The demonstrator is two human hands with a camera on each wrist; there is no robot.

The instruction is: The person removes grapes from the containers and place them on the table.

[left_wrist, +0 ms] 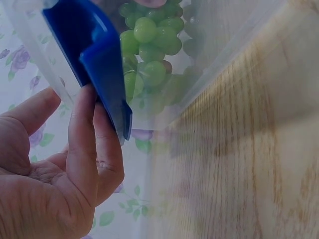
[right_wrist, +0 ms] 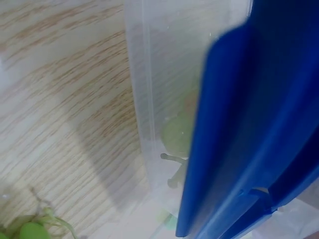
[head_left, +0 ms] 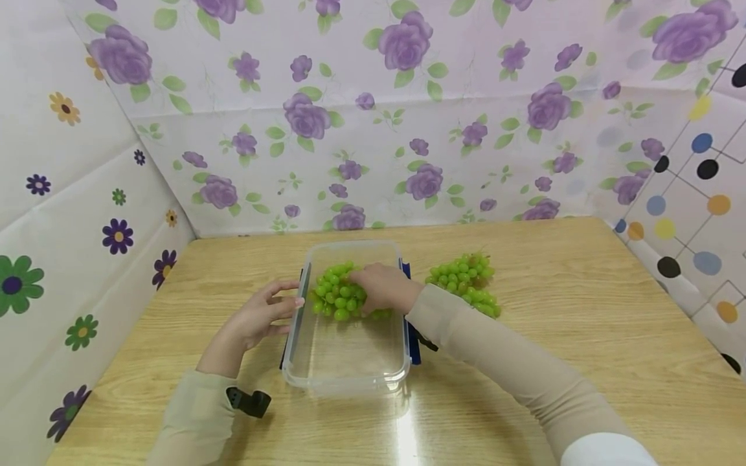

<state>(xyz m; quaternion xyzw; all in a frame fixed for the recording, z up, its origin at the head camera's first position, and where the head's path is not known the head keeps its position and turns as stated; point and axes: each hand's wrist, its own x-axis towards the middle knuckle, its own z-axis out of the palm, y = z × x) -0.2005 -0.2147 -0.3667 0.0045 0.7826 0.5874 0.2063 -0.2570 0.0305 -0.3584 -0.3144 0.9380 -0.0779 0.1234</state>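
Observation:
A clear plastic container (head_left: 350,353) with blue side latches stands on the table, and a bunch of green grapes (head_left: 338,294) is inside toward its far end. My right hand (head_left: 384,288) reaches over the container's right side and grips grapes, its fingertips partly hidden among them. At the left wall, my left hand (head_left: 265,317) touches the container with spread, relaxed fingers. The left wrist view shows its fingers against the blue latch (left_wrist: 102,59). In the right wrist view another blue latch (right_wrist: 239,114) blocks the right hand from sight.
More green grapes (head_left: 463,278) lie on the wooden table (head_left: 559,291) to the container's right. A flower-patterned sheet (head_left: 361,116) hangs behind the table, with other patterned sheets at both sides. Each wrist wears a small black camera (head_left: 249,401).

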